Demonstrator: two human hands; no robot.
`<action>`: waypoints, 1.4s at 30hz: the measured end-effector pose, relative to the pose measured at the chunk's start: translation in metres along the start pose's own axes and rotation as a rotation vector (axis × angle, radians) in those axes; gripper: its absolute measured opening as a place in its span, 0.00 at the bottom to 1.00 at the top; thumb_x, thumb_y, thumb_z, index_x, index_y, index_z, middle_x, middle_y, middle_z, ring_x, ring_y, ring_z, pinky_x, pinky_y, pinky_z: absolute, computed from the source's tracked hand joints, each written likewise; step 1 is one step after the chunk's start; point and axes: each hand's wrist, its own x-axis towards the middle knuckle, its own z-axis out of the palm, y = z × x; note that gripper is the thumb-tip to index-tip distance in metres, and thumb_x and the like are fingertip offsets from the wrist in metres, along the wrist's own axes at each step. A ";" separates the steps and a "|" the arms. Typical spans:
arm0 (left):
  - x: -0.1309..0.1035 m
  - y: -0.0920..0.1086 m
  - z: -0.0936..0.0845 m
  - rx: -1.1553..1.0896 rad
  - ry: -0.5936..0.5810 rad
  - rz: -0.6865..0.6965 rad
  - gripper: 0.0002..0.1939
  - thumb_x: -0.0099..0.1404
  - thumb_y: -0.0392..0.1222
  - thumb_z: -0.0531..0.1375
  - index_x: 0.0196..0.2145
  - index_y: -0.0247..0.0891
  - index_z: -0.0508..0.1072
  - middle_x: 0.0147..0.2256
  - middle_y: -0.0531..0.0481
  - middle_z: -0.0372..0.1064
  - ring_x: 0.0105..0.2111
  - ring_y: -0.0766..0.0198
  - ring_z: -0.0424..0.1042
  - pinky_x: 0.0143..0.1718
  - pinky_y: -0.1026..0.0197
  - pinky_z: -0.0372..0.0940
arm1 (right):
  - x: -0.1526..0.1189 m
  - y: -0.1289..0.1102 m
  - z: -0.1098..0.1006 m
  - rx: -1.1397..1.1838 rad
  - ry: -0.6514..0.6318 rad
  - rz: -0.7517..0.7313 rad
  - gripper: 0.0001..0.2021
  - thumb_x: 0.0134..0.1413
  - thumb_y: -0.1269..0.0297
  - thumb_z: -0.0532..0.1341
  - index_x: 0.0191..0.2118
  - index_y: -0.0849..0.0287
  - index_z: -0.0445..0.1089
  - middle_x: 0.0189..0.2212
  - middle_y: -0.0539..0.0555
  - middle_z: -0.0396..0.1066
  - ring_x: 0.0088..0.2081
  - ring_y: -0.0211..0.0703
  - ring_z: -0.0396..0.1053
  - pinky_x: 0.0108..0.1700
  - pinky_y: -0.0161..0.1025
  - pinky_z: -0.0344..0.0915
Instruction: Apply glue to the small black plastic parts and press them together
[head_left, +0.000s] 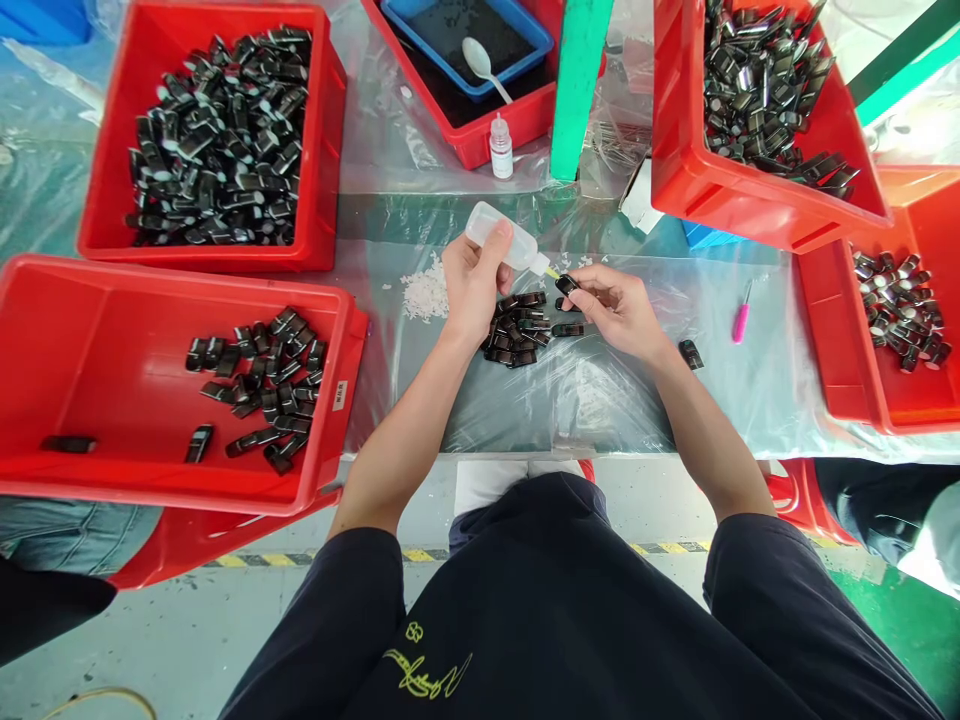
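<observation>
My left hand (474,282) is wrapped round a translucent squeeze bottle (501,236), which is tilted with its yellowish tip down to the right. The tip meets or nearly meets a small black part (566,285) pinched in my right hand (616,308). Below my hands lies a pile of similar black parts (516,338) on the plastic-covered table (585,410), and one separate black part (568,329) is at its right. Small white pieces (426,291) form a heap beside my left hand.
Red bins (321,130) (176,390) with black parts stand at the left, more bins (765,200) (847,350) at the right. A green post (577,90), small bottle (501,150) and blue tray (540,45) are behind. A pink-handled tool (741,323) lies right.
</observation>
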 end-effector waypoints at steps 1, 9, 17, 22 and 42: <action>0.000 0.000 0.000 -0.001 0.000 0.000 0.31 0.57 0.71 0.67 0.21 0.40 0.65 0.18 0.57 0.51 0.17 0.71 0.52 0.18 0.61 0.50 | 0.000 0.000 0.000 0.000 0.000 0.000 0.20 0.66 0.43 0.62 0.47 0.56 0.74 0.32 0.51 0.75 0.26 0.35 0.63 0.28 0.35 0.61; 0.000 0.000 -0.002 -0.013 0.022 -0.039 0.31 0.56 0.71 0.68 0.22 0.41 0.65 0.19 0.56 0.51 0.18 0.70 0.56 0.18 0.62 0.51 | 0.000 0.001 0.000 -0.008 -0.001 -0.009 0.21 0.65 0.42 0.62 0.47 0.57 0.74 0.31 0.51 0.75 0.26 0.34 0.62 0.27 0.34 0.60; 0.000 0.003 -0.001 -0.013 0.028 -0.049 0.31 0.55 0.70 0.69 0.22 0.40 0.65 0.18 0.57 0.52 0.18 0.72 0.52 0.19 0.62 0.48 | 0.000 0.000 0.000 -0.039 0.004 0.010 0.22 0.65 0.41 0.61 0.47 0.56 0.75 0.31 0.51 0.76 0.26 0.35 0.63 0.27 0.35 0.62; 0.000 0.005 -0.001 -0.014 -0.011 -0.016 0.29 0.59 0.68 0.68 0.23 0.40 0.66 0.19 0.57 0.51 0.18 0.73 0.51 0.21 0.60 0.47 | -0.001 0.001 0.000 -0.039 0.001 0.004 0.22 0.65 0.41 0.62 0.47 0.56 0.75 0.32 0.51 0.76 0.26 0.35 0.64 0.28 0.35 0.63; 0.000 0.005 0.000 -0.074 0.080 -0.121 0.28 0.56 0.65 0.72 0.23 0.41 0.64 0.17 0.56 0.54 0.18 0.69 0.58 0.20 0.59 0.50 | 0.001 0.003 0.000 0.034 0.005 0.007 0.25 0.67 0.39 0.58 0.49 0.55 0.77 0.33 0.52 0.76 0.25 0.35 0.65 0.30 0.37 0.67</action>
